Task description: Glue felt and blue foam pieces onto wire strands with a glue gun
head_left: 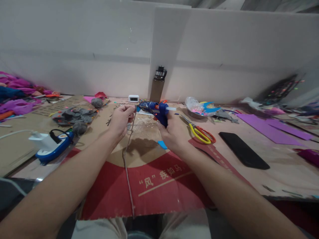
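My right hand (171, 127) is wrapped round a blue hot glue gun (161, 114), with a pale glue stick (171, 108) poking out of its back end. The gun's nozzle points left, close to the fingertips of my left hand (122, 121). Those fingers are pinched on a grey yarn strand (127, 149), which hangs down across the red-printed cardboard (109, 196) to its front edge. A small blue bit shows at the fingertips, too small to make out. Below my right hand a blue scrap (162, 144) lies on the cardboard.
Yellow-and-red scissors (200, 132) and a black phone (243, 150) lie to the right, near purple sheets (269, 127). A power strip (54, 147) and grey yarn pieces (74, 116) are on the left. A bottle (157, 86) stands at the back beside a small clock (133, 98).
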{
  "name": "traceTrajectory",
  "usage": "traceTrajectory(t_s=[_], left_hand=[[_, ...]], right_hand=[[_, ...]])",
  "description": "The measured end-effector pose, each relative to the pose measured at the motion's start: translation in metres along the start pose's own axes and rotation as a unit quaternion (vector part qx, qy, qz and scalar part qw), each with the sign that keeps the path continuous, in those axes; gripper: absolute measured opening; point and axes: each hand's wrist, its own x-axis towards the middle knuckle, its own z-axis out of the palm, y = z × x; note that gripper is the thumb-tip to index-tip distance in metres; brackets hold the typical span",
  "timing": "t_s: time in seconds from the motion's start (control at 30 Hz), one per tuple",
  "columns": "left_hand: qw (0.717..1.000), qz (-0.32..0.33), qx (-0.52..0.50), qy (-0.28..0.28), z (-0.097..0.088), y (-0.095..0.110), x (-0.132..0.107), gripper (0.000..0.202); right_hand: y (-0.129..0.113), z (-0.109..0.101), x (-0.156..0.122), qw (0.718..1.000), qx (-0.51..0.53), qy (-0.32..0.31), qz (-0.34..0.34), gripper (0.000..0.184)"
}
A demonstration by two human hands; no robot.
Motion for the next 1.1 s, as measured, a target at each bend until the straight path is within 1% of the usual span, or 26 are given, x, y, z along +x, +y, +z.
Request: traceTrajectory(t_s=[0.33,0.57,0.77,1.1], left_hand=[[1.000,-0.004,0.004,-0.002,-0.0011,-0.0009,0.0012,0.021],[1.000,0.001,-0.007,0.002,-0.0019,-0.0022,0.0025,0.018],[1.000,0.002,-0.001,-0.006,-0.0005,-0.0020,0.0006,0.020],[1.000,0.001,-0.007,0.002,-0.0015,-0.0025,0.0031,0.018]], right_hand=[[0.0017,0.0015,-0.0009,1.000,0.008,0.003,0.001,0.037],[0.0008,0.0003,-0.0008,1.000,-0.024,0.010,0.008,0.035],[0.0007,0.0008,-0.0012,1.000,0.003,0.005,0.004,0.035],[0.0012,0.0011,-0.0006,1.000,-0.007,0.011,0.005,0.038]])
